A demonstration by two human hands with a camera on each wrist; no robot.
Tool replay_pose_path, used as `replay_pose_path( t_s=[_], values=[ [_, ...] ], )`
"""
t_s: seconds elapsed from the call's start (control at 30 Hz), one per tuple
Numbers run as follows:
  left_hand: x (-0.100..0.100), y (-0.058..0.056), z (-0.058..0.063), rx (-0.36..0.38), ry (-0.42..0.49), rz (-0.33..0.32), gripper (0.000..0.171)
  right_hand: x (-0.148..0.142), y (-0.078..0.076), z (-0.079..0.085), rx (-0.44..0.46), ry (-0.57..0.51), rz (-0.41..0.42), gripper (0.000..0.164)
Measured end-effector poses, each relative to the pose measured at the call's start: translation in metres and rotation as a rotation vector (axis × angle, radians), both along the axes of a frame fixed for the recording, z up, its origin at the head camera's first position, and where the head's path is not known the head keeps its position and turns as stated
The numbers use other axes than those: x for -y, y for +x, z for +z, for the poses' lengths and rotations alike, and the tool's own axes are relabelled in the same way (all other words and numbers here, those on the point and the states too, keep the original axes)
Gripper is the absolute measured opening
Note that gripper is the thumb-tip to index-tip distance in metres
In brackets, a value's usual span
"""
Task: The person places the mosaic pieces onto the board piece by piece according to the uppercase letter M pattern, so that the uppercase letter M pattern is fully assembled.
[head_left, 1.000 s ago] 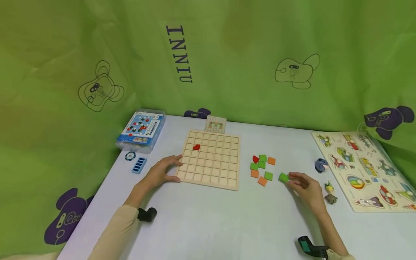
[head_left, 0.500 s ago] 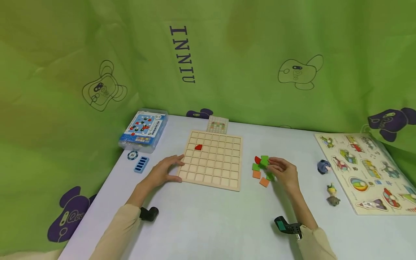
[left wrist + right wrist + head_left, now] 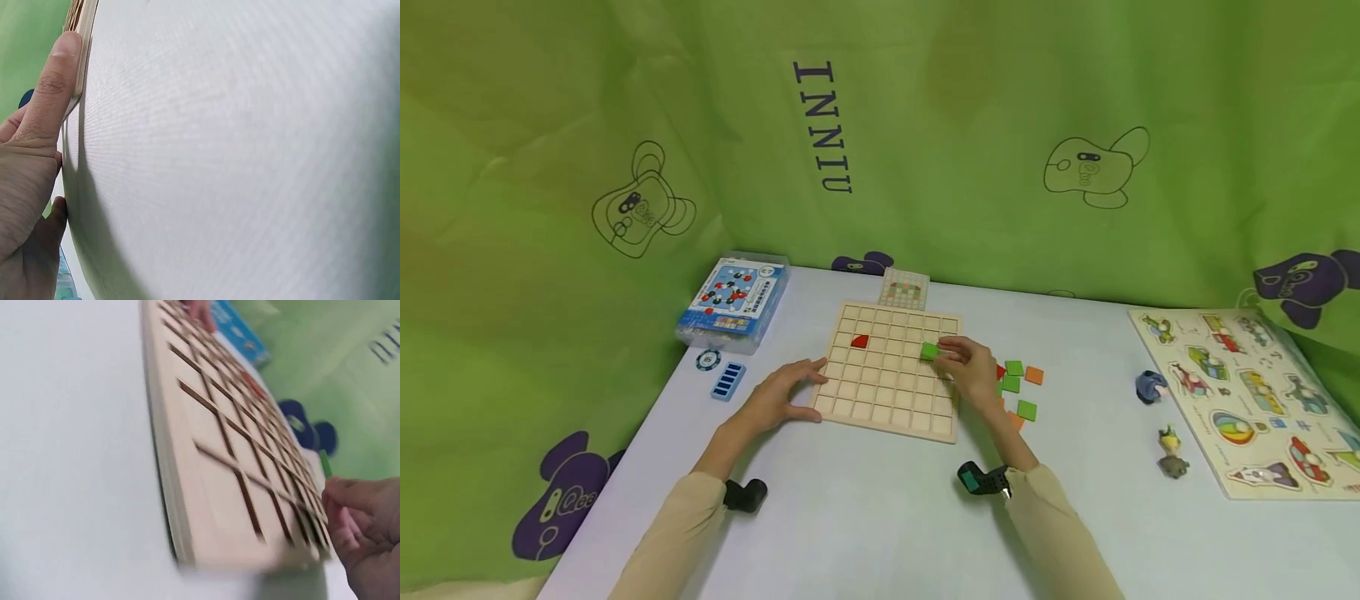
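Between its thumb and fingers, my right hand [image 3: 972, 372] pinches a green square tile [image 3: 929, 352] over the right part of the wooden grid board [image 3: 880, 392]. In the right wrist view the tile [image 3: 325, 464] shows edge-on above the fingertips. A red quarter-circle tile [image 3: 860, 341] sits in a cell at the board's upper left. My left hand [image 3: 775, 395] rests at the board's left edge, fingers extended and thumb near the front corner. The left wrist view shows that thumb [image 3: 53, 90] against the board's side.
Green and orange tiles [image 3: 1027, 410] lie right of the board, partly hidden by my right hand. A pattern card [image 3: 905, 288] lies behind it. A boxed set [image 3: 733, 300], poker chip [image 3: 708, 360] and blue piece [image 3: 728, 381] are left; figurines [image 3: 1150, 387] and a picture puzzle [image 3: 1251, 400] are right.
My right hand has carried the green tile leftward from the table's right side, past the loose tiles, to over the board. The left hand has stayed at the board's edge.
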State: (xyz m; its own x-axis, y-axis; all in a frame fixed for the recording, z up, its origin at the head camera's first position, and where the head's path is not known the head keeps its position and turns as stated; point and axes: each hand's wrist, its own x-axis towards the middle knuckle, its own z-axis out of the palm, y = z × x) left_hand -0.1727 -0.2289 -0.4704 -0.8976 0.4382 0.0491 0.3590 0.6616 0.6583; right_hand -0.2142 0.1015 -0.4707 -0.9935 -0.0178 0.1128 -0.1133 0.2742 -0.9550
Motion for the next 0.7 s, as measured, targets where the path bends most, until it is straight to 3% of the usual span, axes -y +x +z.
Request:
replay_pose_path(
  t_s=[0.23, 0.7],
  values=[
    [0.001, -0.001, -0.002, -0.019, -0.002, -0.008, 0.059, 0.043, -0.020, -0.005, -0.158, 0.150, 0.119, 0.028],
    [0.001, -0.001, -0.004, 0.000, -0.013, 0.011, 0.057, 0.071, -0.034, -0.001, -0.158, 0.182, 0.201, 0.029]
  ],
)
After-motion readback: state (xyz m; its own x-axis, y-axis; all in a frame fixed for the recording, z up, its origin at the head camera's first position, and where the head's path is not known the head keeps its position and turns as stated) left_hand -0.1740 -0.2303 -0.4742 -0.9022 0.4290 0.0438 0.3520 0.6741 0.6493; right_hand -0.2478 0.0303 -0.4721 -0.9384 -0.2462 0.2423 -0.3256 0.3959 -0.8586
